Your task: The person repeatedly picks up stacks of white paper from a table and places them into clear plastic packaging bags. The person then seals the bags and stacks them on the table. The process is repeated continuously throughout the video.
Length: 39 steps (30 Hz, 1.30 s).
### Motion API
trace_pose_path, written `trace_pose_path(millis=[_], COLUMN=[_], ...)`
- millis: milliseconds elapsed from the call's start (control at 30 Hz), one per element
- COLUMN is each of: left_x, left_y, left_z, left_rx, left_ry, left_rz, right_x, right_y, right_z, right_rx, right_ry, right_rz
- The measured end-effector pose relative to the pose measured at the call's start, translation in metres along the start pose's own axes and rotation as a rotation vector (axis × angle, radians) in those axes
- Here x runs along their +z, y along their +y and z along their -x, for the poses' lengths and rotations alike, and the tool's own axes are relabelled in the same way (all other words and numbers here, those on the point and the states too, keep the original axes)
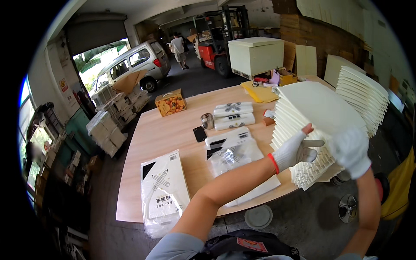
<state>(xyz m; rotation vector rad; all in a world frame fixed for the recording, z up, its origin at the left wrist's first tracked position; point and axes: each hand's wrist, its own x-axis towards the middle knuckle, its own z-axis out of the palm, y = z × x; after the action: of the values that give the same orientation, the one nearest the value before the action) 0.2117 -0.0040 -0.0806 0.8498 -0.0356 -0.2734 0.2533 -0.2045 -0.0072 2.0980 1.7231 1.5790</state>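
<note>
My left hand, in a white glove with a red cuff, is held by the front edge of a tall stack of white paper sheets. Its thumb and forefinger are spread apart and nothing shows between them. My right hand, also white-gloved, is smeared by motion over the stack's right front corner, so its fingers cannot be made out. Left of my left arm lie paper packs in clear bags, printed with crossed pencils. Another bagged paper pack rests at the table's front left.
On the wooden table are a black phone, a metal cup, rolled plastic bags and a fruit-print box. A second paper stack rises at right. A stool stands below. Behind are a van and a red forklift.
</note>
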Motion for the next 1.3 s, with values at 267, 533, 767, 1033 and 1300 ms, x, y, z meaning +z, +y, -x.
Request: trace_pose_path(millis=[267,533,767,1033,1300], left_x=[-0.003,-0.028,-0.019,-0.129,-0.154], left_y=[0.051,-0.033,-0.119,-0.089,-0.025], left_z=[0.084,0.097,0.133,0.168,0.144], left_rx=[-0.147,0.340,0.420,0.240,0.348], left_ry=[0.383,0.561,0.277,0.959,0.587], left_rz=[-0.228,-1.480,-1.443,-2.018,-0.568], right_x=[-0.028,0.039,0.049,0.011,0.035], right_y=[-0.003,-0.116,-0.182,-0.171,-0.187], right_z=[0.045,0.051,0.104,0.131,0.126], right_rx=[0.845,0.818,1.185,0.754,0.338], right_ry=[-0.569,-0.144,-0.323,-0.504,-0.638], right_rz=[-0.301,-1.308,-0.976,-0.938,-0.646])
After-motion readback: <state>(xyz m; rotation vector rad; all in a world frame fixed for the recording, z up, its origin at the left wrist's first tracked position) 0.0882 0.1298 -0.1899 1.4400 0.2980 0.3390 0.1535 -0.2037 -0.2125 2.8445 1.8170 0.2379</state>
